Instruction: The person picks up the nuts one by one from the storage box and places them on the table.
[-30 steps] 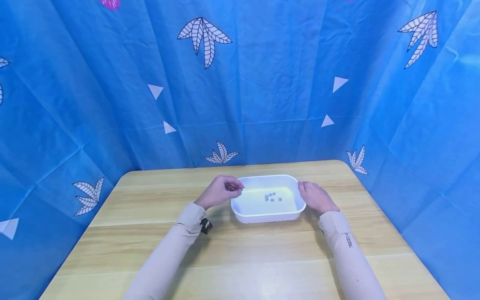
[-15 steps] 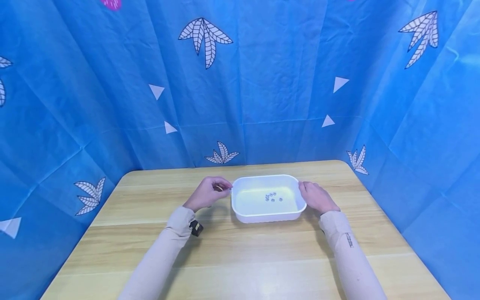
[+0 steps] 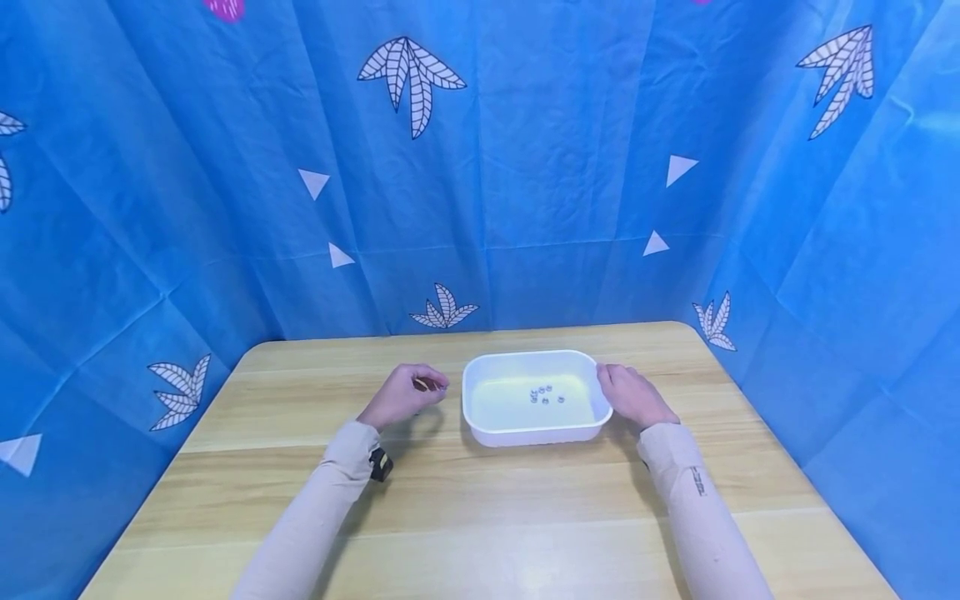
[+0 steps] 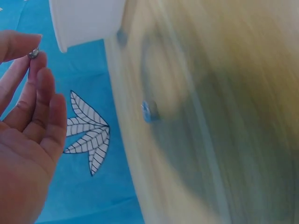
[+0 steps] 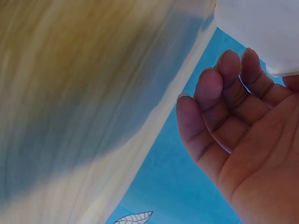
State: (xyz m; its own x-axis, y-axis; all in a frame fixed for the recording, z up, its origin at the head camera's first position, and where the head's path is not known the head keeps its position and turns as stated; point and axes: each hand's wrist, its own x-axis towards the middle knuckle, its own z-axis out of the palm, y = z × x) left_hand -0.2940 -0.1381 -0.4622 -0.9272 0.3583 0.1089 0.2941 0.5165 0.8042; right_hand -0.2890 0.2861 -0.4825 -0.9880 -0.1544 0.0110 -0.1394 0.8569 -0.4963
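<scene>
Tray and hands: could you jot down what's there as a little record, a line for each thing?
Tray: white, set on the table
In it: several small metal pieces
Left hand: beside the tray, pinching a held piece between thumb and finger
Right hand: holding the tray's right end
Loose piece: on the tabletop, near the left hand
Backdrop: blue cloth, patterned
</scene>
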